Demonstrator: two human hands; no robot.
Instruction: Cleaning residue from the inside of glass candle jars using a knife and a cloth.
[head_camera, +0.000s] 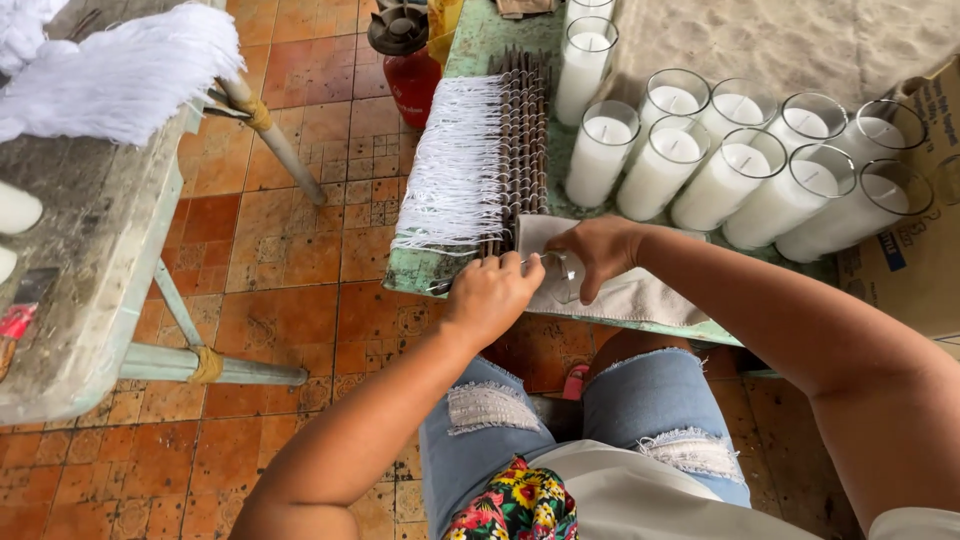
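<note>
Both hands work at near edge of the green tabletop (470, 45), over a grey cloth (620, 295). Left hand (492, 296) w/ fingers pinched together on a thin metal piece (545, 260); right hand (598, 252) curled shut over its other end. Can't tell exactly what the piece is. Just beyond: rack of dark rods (520, 150) w/ white wick strings (455, 170) draping left. Strings prob. light, limp, tangle easily; best pinched near the end. Glass candles (730, 170) far right, heavy and fragile.
</note>
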